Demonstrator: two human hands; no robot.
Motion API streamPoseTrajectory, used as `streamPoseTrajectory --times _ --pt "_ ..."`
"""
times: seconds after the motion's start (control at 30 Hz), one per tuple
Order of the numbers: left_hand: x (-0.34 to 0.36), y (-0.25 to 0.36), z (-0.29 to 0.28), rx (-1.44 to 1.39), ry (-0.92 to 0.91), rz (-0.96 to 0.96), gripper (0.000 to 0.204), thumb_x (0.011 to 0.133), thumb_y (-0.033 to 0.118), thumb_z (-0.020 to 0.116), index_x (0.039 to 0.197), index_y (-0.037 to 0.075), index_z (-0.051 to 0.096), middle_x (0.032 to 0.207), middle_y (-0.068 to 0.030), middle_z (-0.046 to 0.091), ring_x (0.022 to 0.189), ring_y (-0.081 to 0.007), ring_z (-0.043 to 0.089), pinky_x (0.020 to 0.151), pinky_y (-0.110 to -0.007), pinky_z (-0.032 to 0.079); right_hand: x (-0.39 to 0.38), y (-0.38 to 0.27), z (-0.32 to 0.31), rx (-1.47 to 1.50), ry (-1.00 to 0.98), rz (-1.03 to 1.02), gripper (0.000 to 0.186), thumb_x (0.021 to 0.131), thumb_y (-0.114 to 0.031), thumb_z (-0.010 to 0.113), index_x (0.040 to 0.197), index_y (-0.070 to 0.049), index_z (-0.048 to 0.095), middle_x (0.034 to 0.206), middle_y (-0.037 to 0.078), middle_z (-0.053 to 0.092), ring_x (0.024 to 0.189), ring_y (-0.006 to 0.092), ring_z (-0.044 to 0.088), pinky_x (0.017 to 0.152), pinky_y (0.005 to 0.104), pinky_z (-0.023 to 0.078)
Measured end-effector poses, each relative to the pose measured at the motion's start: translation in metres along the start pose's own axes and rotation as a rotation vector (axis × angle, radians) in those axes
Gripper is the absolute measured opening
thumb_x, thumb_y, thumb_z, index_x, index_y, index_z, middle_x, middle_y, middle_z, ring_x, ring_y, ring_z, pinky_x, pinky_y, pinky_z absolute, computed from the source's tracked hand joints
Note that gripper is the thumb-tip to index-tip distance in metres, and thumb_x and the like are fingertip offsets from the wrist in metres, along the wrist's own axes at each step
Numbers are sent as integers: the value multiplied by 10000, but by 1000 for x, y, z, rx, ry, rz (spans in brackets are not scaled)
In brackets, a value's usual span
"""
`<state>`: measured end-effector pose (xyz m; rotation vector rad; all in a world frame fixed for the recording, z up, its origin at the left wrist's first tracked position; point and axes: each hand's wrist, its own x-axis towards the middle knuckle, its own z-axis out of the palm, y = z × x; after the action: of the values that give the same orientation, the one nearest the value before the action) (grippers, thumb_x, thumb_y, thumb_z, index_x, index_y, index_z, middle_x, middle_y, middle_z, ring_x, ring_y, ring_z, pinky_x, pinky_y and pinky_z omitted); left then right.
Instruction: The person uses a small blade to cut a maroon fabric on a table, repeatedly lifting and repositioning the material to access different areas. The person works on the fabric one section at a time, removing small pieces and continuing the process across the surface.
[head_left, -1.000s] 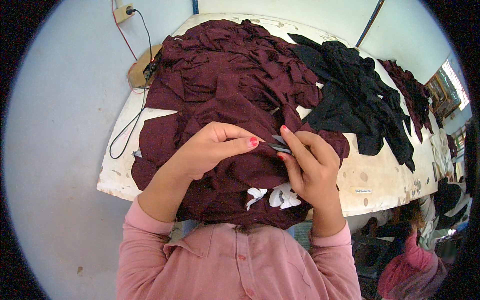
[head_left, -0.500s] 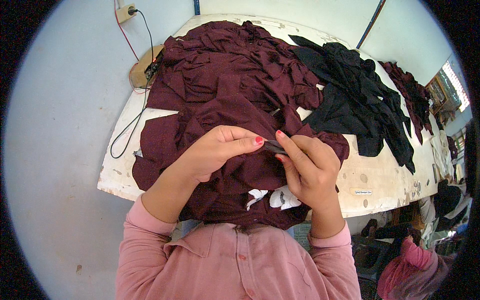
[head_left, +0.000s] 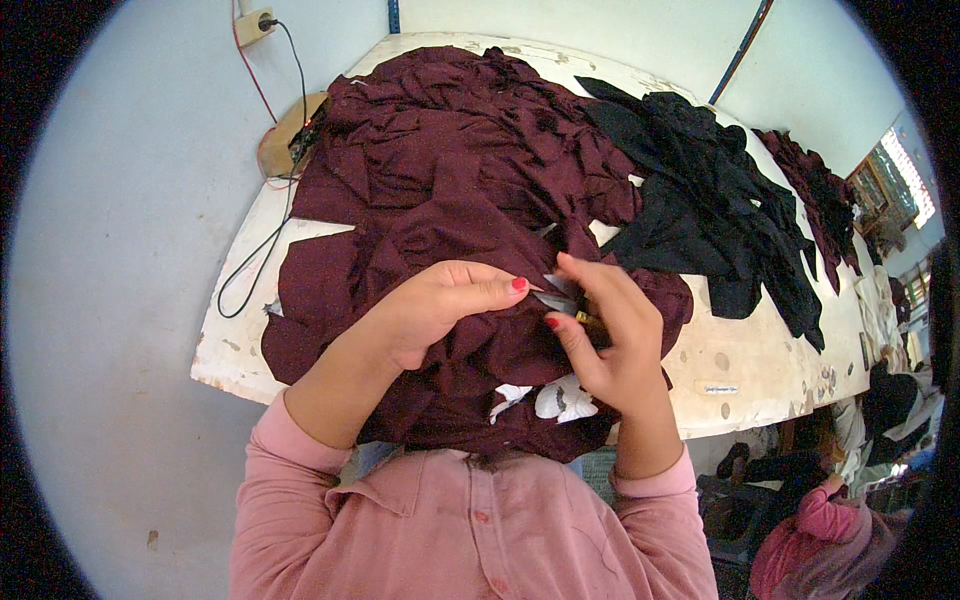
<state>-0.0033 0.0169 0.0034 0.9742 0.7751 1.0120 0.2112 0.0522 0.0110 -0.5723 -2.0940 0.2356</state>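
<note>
My left hand (head_left: 440, 305) is closed in a pinch, thumb against forefinger. Whatever lies between those fingertips is too small to name. In my right hand (head_left: 620, 325) is a pair of thread snips (head_left: 556, 299), with pale metal blades and a bit of yellow by the palm. The blades are spread and point at my left fingertips. Beneath both hands spreads a heap of dark maroon cloth (head_left: 460, 180), wrinkled and hanging over the near table edge. Two white scraps with dark marks (head_left: 567, 400) show on the cloth below my right hand.
The worn white table (head_left: 735, 345) bears black garments (head_left: 715, 200) to the right and another maroon pile (head_left: 815, 190) beyond. At the left edge sits a brown box (head_left: 280, 150) with a black cord (head_left: 243, 265). A person in pink (head_left: 825, 545) is at lower right.
My right fingers have spread a little, and the snips' blades and yellow part now show more clearly. My left hand keeps its pinch in nearly the same place.
</note>
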Motion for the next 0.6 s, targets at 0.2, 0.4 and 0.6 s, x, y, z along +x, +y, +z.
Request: streamPoseTrajectory --times 0.2,0.4,0.6 --pt "-4 8 -2 26 -29 50 203 910 157 652 1038 3 680 956 -13 684 877 -62 606 801 -217 472 0 27 -5 110 15 158 385 790 -3 673 1168 -10 600 874 68 604 788 133 569 724 231 437" --pt "-4 4 3 75 52 125 215 909 146 650 1055 -8 686 968 -19 687 873 -64 609 804 -222 482 0 3 -9 -129 6 16 497 783 -148 724 1259 -79 602 903 84 610 731 258 603 669 324 493" --pt "-6 5 7 117 26 139 215 912 137 644 1050 -23 687 976 -33 690 884 -73 611 816 -228 483 2 5 -11 -376 91 -234 445 736 -166 736 1171 -96 670 881 33 628 629 178 549 533 301 414"
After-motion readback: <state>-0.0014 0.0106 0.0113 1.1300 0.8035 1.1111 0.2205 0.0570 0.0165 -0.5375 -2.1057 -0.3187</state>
